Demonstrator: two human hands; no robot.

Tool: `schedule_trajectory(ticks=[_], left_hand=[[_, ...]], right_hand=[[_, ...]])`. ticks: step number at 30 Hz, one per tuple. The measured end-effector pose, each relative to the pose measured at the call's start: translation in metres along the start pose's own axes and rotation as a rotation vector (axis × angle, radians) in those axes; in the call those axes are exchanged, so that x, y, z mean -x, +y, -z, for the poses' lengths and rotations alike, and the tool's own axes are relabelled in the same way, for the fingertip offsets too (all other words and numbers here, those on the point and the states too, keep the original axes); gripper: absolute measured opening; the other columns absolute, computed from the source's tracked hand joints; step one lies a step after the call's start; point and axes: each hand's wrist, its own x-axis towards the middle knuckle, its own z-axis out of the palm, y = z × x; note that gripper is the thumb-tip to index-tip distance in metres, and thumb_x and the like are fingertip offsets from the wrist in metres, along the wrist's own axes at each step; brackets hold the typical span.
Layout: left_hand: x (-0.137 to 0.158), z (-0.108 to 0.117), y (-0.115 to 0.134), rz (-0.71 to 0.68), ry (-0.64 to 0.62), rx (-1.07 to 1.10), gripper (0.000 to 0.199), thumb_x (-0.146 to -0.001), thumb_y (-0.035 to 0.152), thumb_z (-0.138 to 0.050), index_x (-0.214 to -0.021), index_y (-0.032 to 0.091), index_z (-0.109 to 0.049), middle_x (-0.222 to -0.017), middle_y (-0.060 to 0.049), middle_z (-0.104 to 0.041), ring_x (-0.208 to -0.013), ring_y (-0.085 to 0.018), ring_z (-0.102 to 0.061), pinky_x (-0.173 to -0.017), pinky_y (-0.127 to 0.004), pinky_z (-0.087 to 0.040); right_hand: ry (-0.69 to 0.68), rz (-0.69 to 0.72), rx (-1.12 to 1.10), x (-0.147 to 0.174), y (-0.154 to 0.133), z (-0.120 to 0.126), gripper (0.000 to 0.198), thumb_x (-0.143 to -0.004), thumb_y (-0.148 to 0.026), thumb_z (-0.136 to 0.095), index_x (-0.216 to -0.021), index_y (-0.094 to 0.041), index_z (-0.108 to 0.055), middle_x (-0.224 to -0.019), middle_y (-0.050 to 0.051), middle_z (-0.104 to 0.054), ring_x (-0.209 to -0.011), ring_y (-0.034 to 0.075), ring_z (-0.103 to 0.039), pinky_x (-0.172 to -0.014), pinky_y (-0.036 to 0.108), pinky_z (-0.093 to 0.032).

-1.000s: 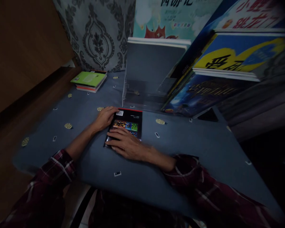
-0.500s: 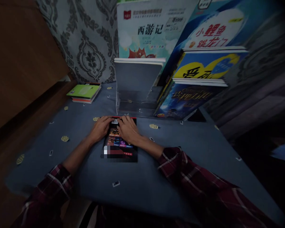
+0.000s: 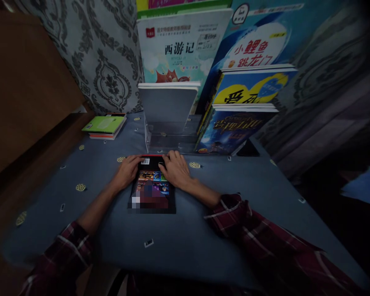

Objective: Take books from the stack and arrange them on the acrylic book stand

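A black-covered book (image 3: 149, 166) lies flat on the blue tablecloth, its barcode and small colourful pictures facing up. The near part of its cover is blurred out by blocky pixels. My left hand (image 3: 128, 170) rests on the far left corner, fingers stretched out along the edge by the barcode. On the far right corner lies my right hand (image 3: 177, 168), its fingers extended and thumb apart over the cover. Neither hand is closed around the book. Just beyond it stands a clear acrylic book stand (image 3: 172, 142) with a plain grey-backed book (image 3: 168, 105) in it.
Right of the grey one, several upright books, including a dark blue book (image 3: 231, 129) and a yellow-and-blue book (image 3: 249, 86), fill the stand. Behind are a Chinese storybook (image 3: 185, 49) and patterned curtain (image 3: 111, 78). A small book stack (image 3: 106, 125) lies far left.
My right hand has slid right across the cover to its right edge, uncovering more of the pictures and barcode. My left hand stays at the left corner. The view has shifted slightly.
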Motion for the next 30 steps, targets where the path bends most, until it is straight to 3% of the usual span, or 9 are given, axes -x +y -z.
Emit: schedule_trajectory(ticks=[15,30], left_hand=[[0.000,0.002,0.002,0.016,-0.026,0.007,0.044,-0.092,0.007,-0.039,-0.125,0.021,-0.064,-0.135,-0.009,-0.066,-0.119,-0.023,-0.062,-0.108,-0.045,-0.048],[-0.002,0.002,0.006,-0.018,-0.003,-0.037,0.034,-0.103,0.025,-0.039,-0.124,0.020,-0.065,-0.125,-0.011,-0.068,-0.111,-0.024,-0.064,-0.100,-0.043,-0.052]], right_hand=[[0.093,-0.044,-0.077,0.008,0.021,-0.010,0.033,-0.102,-0.033,-0.049,-0.125,-0.016,-0.066,-0.119,0.016,-0.062,-0.111,0.031,-0.053,-0.094,0.043,-0.042],[0.070,-0.079,-0.089,0.009,0.021,-0.007,0.032,-0.102,-0.031,-0.047,-0.122,-0.015,-0.068,-0.117,0.017,-0.062,-0.112,0.032,-0.055,-0.093,0.044,-0.044]])
